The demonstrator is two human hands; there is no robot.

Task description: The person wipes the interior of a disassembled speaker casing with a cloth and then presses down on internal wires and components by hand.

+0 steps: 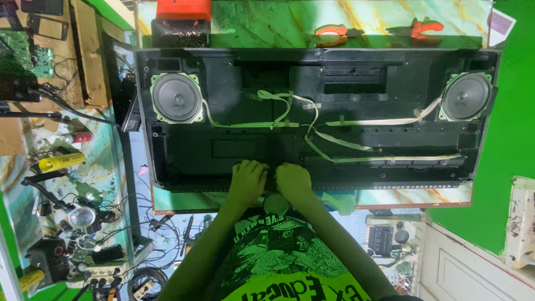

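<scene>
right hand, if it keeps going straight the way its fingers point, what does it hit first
Likely the pale flat cable taped across the black housing, just beyond the right hand on the near edge. Depth is hard to judge from above.

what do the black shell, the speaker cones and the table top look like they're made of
Shell: likely moulded plastic, matte black, with ribs and screw posts. Speaker cones: grey, dull, probably paper or a coated fibre, each in a pale frame; hard to tell. Table top: glossy, green-veined marble look, perhaps stone or laminate.
</scene>
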